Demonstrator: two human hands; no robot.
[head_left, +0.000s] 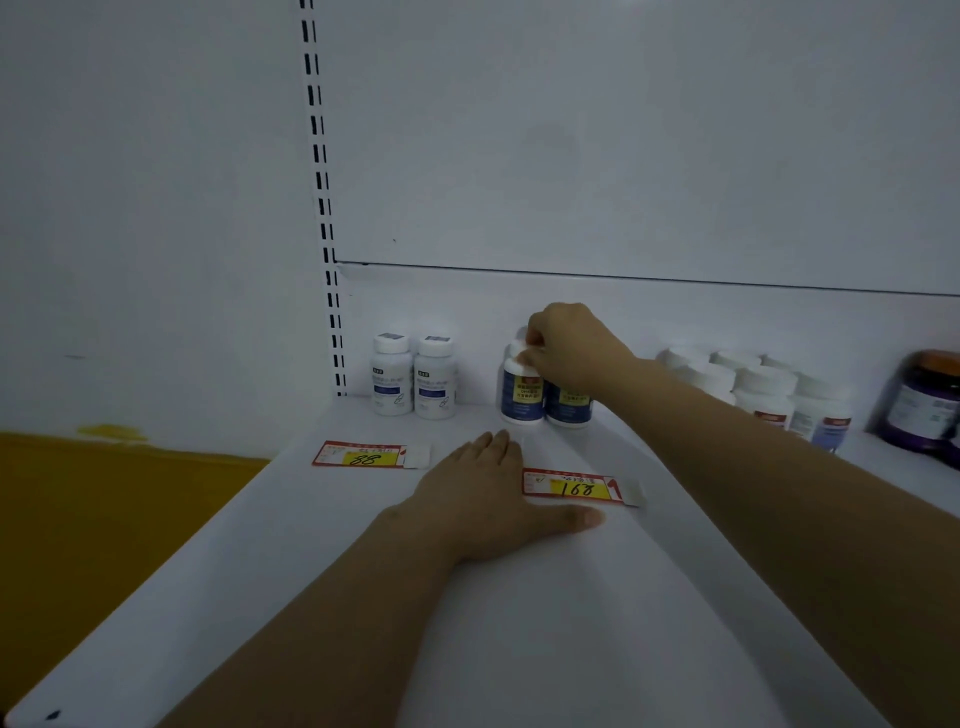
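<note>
Your view comes from the wide-angle camera on your head. It looks forward and down across the white shelf, close enough that your forearms fill the lower frame. It faces the back panel. The blue-labelled bottle under your right hand sits mid-frame, with the slotted upright left of centre.

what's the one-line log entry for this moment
right hand grips blue bottle by cap | left hand flat on shelf | bottle upright
</note>
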